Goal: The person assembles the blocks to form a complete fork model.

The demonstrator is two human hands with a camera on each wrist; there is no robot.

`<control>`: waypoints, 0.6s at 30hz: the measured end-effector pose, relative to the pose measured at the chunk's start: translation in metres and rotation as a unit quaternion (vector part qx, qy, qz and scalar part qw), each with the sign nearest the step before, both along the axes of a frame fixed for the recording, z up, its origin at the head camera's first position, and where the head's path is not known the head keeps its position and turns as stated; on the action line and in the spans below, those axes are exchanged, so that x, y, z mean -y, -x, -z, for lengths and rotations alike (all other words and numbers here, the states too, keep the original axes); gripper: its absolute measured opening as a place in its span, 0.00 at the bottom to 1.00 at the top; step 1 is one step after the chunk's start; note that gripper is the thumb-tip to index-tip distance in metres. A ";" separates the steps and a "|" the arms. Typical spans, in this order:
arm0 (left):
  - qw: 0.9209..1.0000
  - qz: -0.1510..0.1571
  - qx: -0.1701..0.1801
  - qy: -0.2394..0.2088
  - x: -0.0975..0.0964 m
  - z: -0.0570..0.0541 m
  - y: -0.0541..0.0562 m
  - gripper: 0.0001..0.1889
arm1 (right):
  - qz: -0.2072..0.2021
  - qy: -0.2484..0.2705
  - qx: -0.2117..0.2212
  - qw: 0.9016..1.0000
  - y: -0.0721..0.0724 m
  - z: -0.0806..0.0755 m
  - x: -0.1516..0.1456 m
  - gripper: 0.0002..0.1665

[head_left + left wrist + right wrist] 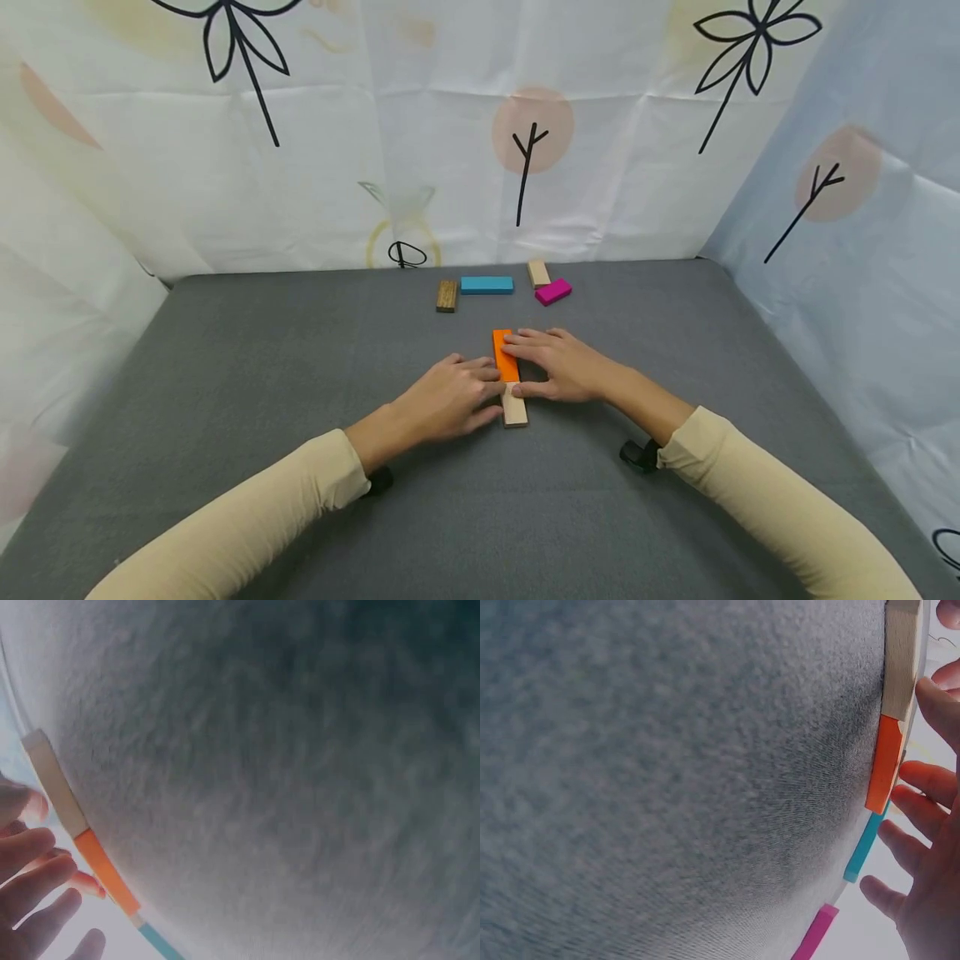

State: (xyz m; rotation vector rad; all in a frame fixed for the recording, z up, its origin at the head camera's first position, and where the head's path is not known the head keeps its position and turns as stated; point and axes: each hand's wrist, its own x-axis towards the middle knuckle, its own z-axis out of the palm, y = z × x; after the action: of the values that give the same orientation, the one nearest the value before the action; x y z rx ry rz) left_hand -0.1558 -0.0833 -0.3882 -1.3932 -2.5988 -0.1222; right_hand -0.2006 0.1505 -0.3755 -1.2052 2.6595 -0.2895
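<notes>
An orange block (pixel 506 357) and a pale wooden block (pixel 514 408) lie end to end on the grey table, forming one strip that runs away from me. My left hand (pixel 457 397) is at the strip's left side, its loosely extended fingertips right at the joint and the pale block's edge. From the right, my right hand (pixel 564 367) reaches over with fingers spread. Its fingertips overlap the orange block, and its thumb is at the pale block's near-joint end. Both wrist views show relaxed fingers close beside the orange block (pixel 885 763) and pale block (pixel 55 784).
Farther back on the grey table (pixel 300 350) lie a dark brown block (pixel 446 296), a blue block (pixel 487 286), another pale block (pixel 537 273) and a magenta block (pixel 553 292). A printed white cloth (pixel 450 133) hangs along the back and sides.
</notes>
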 end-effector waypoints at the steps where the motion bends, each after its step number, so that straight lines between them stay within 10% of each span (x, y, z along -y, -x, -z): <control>1: 1.000 -0.005 0.003 0.009 0.000 0.000 0.001 0.20 | -0.002 0.001 0.002 1.000 -0.001 0.000 -0.001 0.42; 18: 0.996 -0.023 0.068 0.059 0.005 0.001 0.009 0.27 | -0.008 0.005 0.020 1.000 -0.006 0.001 -0.002 0.43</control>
State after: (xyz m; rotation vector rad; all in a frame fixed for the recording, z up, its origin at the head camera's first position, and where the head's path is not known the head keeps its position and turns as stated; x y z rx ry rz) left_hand -0.1645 -0.0879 -0.3896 -1.4080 -2.7905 -0.0594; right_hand -0.1941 0.1529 -0.3765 -1.2115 2.6162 -0.3217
